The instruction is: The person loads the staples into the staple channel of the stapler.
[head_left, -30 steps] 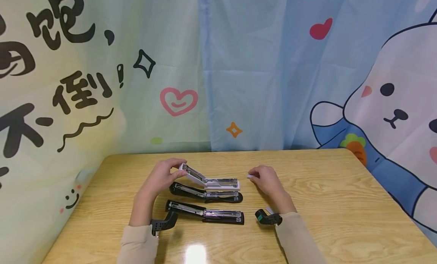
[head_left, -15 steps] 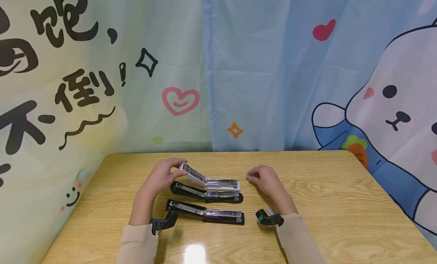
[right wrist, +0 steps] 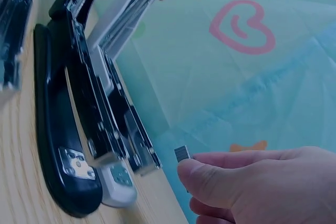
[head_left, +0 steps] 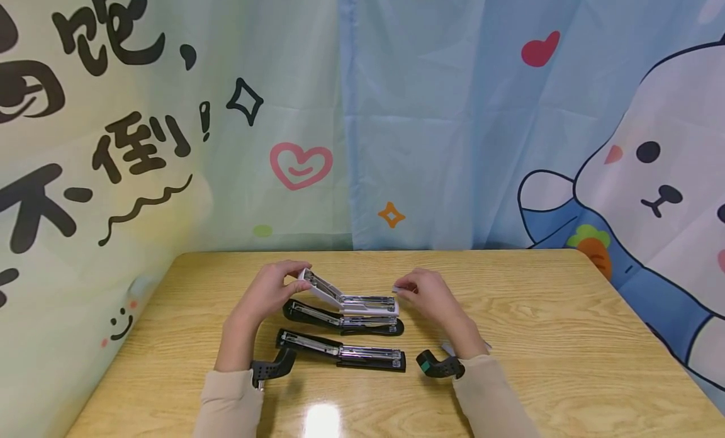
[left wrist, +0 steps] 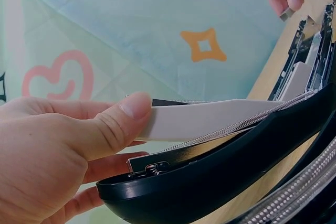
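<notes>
My left hand (head_left: 274, 293) pinches the raised upper arm of a white stapler (head_left: 370, 308), which stands hinged wide with its metal magazine exposed. The thumb lies along the arm's side in the left wrist view. A short strip of staples (right wrist: 182, 153) is pinched between thumb and forefinger of my right hand (head_left: 426, 292), a little right of the white stapler's front end and apart from it. In front lie a black stapler with a rounded base (head_left: 370, 328) and another black stapler (head_left: 370, 357), both also hinged wide.
All the staplers lie side by side on a wooden table (head_left: 555, 337). A pale, flat item (head_left: 449, 349) is partly hidden beneath my right wrist. A printed curtain (head_left: 408, 142) hangs behind the table's back edge.
My right hand has moved left with the staple strip, closer to the white stapler's front end. The left hand keeps its grip on the upper arm, and the staplers have not moved.
</notes>
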`<state>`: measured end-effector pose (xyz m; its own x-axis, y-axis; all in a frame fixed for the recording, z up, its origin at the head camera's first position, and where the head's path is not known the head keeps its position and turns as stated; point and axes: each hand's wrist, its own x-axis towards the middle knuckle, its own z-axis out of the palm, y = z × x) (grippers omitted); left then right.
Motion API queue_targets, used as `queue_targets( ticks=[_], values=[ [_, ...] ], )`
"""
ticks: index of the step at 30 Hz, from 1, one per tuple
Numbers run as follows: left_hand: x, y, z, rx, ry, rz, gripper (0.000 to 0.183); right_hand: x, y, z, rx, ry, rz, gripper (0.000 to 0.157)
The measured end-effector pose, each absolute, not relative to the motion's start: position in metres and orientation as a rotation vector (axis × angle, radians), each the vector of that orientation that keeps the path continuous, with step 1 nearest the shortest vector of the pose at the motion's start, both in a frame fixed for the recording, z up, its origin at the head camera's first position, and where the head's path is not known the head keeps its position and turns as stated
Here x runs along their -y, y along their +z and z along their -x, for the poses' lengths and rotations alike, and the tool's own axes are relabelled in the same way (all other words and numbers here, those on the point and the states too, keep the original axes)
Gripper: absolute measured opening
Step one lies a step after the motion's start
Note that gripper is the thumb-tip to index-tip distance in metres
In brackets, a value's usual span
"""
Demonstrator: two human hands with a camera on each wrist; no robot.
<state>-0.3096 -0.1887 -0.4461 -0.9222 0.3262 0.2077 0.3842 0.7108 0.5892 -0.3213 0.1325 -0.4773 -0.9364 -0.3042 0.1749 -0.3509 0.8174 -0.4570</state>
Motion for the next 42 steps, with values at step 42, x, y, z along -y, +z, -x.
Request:
queue_targets(
  ticks=[42],
  values=[
    [0.187,-0.445,0.31,2.832,-0.982,0.568,0.04,-0.101,-0.483,0.312,2.876,0.616,-0.643,0.012]
  ],
)
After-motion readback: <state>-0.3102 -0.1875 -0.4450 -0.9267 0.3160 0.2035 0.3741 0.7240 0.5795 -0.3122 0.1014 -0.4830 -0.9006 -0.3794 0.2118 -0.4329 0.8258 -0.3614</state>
